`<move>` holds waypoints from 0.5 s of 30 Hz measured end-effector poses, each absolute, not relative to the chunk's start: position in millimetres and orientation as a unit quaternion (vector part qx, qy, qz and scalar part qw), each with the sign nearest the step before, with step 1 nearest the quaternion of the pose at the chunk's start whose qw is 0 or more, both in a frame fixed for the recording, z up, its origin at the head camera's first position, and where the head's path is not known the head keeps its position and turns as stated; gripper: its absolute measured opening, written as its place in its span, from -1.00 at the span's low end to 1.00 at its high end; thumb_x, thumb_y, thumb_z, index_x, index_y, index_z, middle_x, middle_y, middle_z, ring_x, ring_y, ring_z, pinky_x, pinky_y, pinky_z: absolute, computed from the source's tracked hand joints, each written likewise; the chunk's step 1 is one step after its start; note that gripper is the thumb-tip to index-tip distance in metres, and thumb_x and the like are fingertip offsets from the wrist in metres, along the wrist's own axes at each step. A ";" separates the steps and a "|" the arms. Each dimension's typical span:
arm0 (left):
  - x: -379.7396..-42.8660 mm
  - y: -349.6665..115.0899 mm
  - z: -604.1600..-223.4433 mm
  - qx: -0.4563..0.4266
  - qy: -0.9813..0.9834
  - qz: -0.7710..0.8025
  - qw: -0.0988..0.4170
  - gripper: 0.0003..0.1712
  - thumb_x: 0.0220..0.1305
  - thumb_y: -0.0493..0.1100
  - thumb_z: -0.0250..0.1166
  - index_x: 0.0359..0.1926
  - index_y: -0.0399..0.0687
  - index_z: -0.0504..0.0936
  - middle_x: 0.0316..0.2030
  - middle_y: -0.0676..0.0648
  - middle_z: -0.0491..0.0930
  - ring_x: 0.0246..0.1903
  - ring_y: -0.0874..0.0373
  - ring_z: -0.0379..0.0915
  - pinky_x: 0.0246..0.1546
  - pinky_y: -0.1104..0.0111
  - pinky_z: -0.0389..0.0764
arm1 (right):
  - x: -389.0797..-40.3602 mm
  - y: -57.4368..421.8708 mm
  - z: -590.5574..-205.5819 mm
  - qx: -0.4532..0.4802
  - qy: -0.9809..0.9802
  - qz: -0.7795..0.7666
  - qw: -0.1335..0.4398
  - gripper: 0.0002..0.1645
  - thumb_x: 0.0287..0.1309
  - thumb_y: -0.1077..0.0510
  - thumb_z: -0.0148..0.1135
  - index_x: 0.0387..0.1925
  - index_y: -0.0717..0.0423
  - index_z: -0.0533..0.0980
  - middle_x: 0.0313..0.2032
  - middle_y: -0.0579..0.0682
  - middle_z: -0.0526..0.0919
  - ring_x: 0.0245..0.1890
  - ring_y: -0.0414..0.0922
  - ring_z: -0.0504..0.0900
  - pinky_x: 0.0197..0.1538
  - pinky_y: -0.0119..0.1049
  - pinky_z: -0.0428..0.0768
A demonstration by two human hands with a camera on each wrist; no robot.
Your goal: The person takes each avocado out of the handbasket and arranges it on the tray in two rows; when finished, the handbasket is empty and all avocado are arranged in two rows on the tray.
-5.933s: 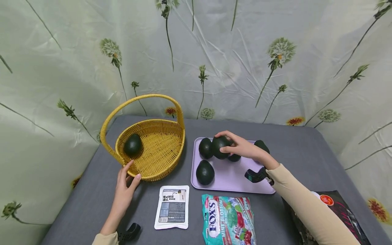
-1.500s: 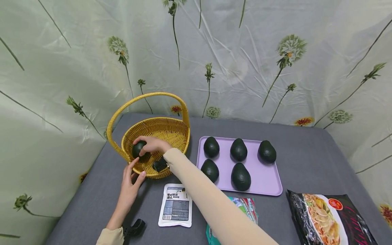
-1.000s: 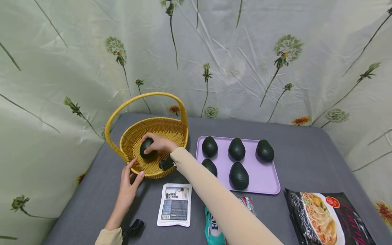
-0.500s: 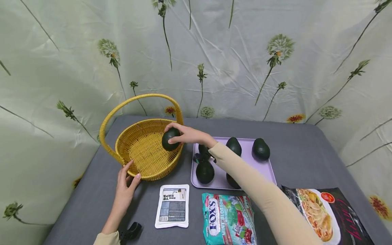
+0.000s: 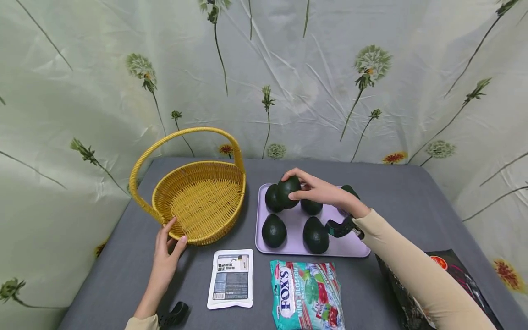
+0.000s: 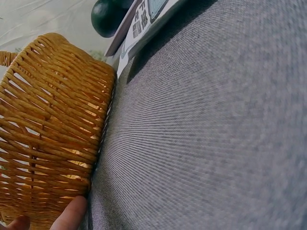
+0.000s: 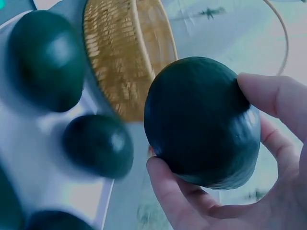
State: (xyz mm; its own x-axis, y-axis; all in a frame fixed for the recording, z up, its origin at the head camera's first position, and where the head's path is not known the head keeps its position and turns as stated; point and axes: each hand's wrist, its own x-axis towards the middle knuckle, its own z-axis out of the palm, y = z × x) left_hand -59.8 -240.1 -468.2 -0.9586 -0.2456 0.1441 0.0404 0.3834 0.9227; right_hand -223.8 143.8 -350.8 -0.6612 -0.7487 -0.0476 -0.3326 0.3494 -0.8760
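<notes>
My right hand (image 5: 315, 190) holds a dark green avocado (image 7: 201, 122) over the back left part of the lilac tray (image 5: 350, 247), fingers and thumb round its sides. In the head view this avocado overlaps another avocado (image 5: 273, 199) on the tray. More avocados lie there, among them a front left one (image 5: 274, 230) and a front middle one (image 5: 316, 235); my right hand and wrist partly cover those behind. On the left, my left hand (image 5: 166, 256) grips the near left rim of the yellow wicker basket (image 5: 206, 201), whose woven floor shows bare.
A white pouch (image 5: 231, 279) lies in front of the basket, with a teal Fox's candy bag (image 5: 306, 295) to its right. At the front right, a black noodle packet (image 5: 462, 279) is partly under my right sleeve. A floral curtain (image 5: 264, 82) hangs behind the table.
My right hand has lifted the avocado out of the basket and carried it right, over the tray. My left hand has stayed at the basket rim.
</notes>
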 end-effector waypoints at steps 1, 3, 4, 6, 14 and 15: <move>-59.8 -240.0 -468.5 0.063 -0.822 -0.551 0.128 -0.28 0.37 -0.24 0.16 0.46 -0.08 0.08 0.38 -0.25 -0.04 0.27 -0.29 0.00 0.15 -0.20 0.12 | -221.4 153.9 -351.9 -0.335 0.792 -0.458 0.224 -0.53 0.30 0.15 0.17 0.20 -0.03 0.29 0.09 0.04 0.39 -0.12 0.00 0.47 -0.04 -0.10 0.41; -59.8 -240.1 -469.0 0.063 -0.823 -0.550 0.128 -0.28 0.37 -0.24 0.15 0.46 -0.09 0.08 0.38 -0.25 -0.05 0.27 -0.31 0.00 0.14 -0.21 0.13 | -216.8 174.1 -354.8 -0.322 0.803 -0.457 0.209 -0.52 0.30 0.14 0.17 0.21 -0.03 0.30 0.10 0.06 0.40 -0.09 0.02 0.50 -0.03 -0.08 0.42; -59.7 -240.0 -469.2 0.063 -0.823 -0.550 0.127 -0.28 0.37 -0.24 0.16 0.46 -0.09 0.08 0.38 -0.26 -0.05 0.27 -0.32 0.00 0.14 -0.21 0.13 | -214.2 184.2 -356.3 -0.313 0.809 -0.455 0.203 -0.52 0.30 0.13 0.17 0.21 -0.05 0.31 0.10 0.07 0.40 -0.09 0.03 0.51 -0.04 -0.07 0.42; -59.9 -240.1 -469.2 0.064 -0.823 -0.550 0.127 -0.29 0.37 -0.24 0.16 0.45 -0.10 0.08 0.38 -0.25 -0.05 0.28 -0.30 -0.01 0.14 -0.20 0.14 | -209.3 203.1 -359.6 -0.296 0.820 -0.451 0.192 -0.52 0.30 0.13 0.18 0.21 -0.05 0.32 0.14 0.08 0.38 -0.05 0.04 0.50 -0.04 -0.07 0.41; -61.2 -240.5 -468.3 0.069 -0.825 -0.546 0.130 -0.29 0.35 -0.25 0.17 0.44 -0.11 0.11 0.37 -0.23 -0.01 0.31 -0.18 -0.06 0.16 -0.14 0.12 | -182.4 263.3 -371.3 -0.245 0.832 -0.455 0.200 -0.55 0.34 0.14 0.12 0.21 0.02 0.29 0.21 0.17 0.28 0.16 0.23 0.34 0.00 0.02 0.40; -61.0 -240.4 -468.1 0.068 -0.825 -0.546 0.129 -0.29 0.36 -0.25 0.17 0.45 -0.10 0.10 0.37 -0.24 -0.02 0.30 -0.20 -0.05 0.16 -0.15 0.12 | -178.9 268.8 -373.8 -0.243 0.832 -0.455 0.204 -0.55 0.34 0.15 0.11 0.21 0.03 0.29 0.22 0.19 0.27 0.16 0.24 0.33 0.00 0.03 0.41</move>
State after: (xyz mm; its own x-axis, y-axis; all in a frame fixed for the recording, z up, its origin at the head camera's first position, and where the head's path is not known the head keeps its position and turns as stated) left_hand -61.0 -240.4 -468.1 -0.9576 -0.2528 0.1383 0.0285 0.3945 0.9184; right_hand -178.9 268.8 -373.8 -0.7994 -0.5890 -0.1182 -0.2190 0.4689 -0.8557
